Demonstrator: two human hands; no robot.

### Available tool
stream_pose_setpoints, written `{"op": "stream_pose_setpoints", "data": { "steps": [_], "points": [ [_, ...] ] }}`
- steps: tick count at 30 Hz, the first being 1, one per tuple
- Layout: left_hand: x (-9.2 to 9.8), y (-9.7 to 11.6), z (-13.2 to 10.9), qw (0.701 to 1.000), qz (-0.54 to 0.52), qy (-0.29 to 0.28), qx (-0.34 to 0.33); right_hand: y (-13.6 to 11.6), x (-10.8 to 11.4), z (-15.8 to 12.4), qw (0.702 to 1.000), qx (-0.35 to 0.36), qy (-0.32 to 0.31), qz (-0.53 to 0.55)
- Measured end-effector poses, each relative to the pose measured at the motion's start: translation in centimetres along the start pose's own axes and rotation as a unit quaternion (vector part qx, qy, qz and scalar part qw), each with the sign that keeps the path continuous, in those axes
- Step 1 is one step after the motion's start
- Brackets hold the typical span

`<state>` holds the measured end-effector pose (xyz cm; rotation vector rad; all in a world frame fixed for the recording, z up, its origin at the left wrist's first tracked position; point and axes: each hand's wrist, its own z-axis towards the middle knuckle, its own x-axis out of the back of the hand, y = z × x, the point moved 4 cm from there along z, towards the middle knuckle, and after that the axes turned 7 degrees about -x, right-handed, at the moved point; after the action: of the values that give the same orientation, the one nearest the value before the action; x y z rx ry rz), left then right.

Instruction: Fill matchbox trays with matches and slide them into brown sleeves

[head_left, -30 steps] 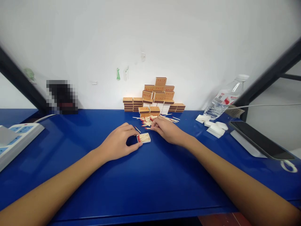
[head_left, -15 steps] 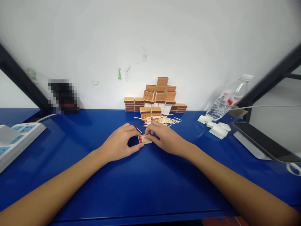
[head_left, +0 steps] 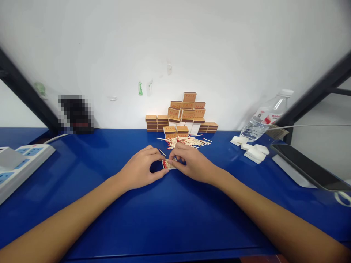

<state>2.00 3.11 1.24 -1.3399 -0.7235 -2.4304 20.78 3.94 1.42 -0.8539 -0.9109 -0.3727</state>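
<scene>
A small white matchbox tray lies on the blue table, filled with red-headed matches whose heads point left. My left hand grips the tray's left end, thumb on the near side and fingers on the far side. Over the right end, my right hand has its thumb and forefinger pinched together on the matches; its fingertips partly hide them. One loose match rests just beyond the tray. Behind it spreads a heap of loose matches.
Stacked matchboxes stand against the wall. On the right are white empty trays, a tilted plastic bottle and a phone propped on a white stand. A power strip lies at the left, near a blurred dark object.
The view has tilted slightly, so everything sits a little lower. My right fingertips have shifted slightly over the matches, while my left hand keeps its grip on the tray.
</scene>
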Motion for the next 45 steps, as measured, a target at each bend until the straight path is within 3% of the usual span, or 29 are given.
{"op": "stream_pose_setpoints", "data": {
  "steps": [5, 10, 15, 30, 34, 37, 39, 41, 43, 45],
  "points": [
    [0.0, -0.2, 0.0, 1.000, 0.007, 0.000, 0.002, -0.4, 0.3, -0.1, 1.000, 0.016, -0.003, 0.002],
    [0.1, -0.2, 0.0, 1.000, 0.014, -0.002, 0.010, -0.2, 1.1, -0.1, 0.999, 0.020, 0.032, 0.000],
    [0.1, -0.2, 0.0, 1.000, 0.008, 0.000, 0.012, 0.0, 0.8, -0.2, 1.000, 0.025, -0.002, -0.010],
    [0.0, -0.3, 0.0, 1.000, 0.014, 0.000, 0.011, -0.2, 0.4, -0.6, 0.999, 0.042, -0.004, -0.033],
    [0.3, -0.1, 0.0, 1.000, 0.010, 0.016, 0.007, 0.0, 2.5, -0.3, 0.996, 0.047, 0.043, -0.067],
    [0.8, 0.3, 0.0, 0.998, -0.013, 0.055, -0.002, 2.7, 7.5, 0.5, 0.982, -0.044, 0.166, -0.077],
    [0.9, 0.4, 0.0, 0.998, -0.018, 0.061, 0.001, 6.2, 11.6, 0.7, 0.942, -0.195, 0.260, -0.080],
    [0.7, 0.3, -0.1, 0.999, -0.016, 0.036, 0.005, 10.1, 14.5, 0.7, 0.889, -0.361, 0.268, -0.084],
    [0.4, 0.1, -0.1, 1.000, -0.016, 0.017, 0.012, 13.0, 15.9, 1.0, 0.867, -0.418, 0.257, -0.090],
    [0.3, -0.2, -0.2, 1.000, -0.012, 0.013, 0.024, 15.2, 16.1, 1.4, 0.857, -0.456, 0.222, -0.095]
  ]
}}
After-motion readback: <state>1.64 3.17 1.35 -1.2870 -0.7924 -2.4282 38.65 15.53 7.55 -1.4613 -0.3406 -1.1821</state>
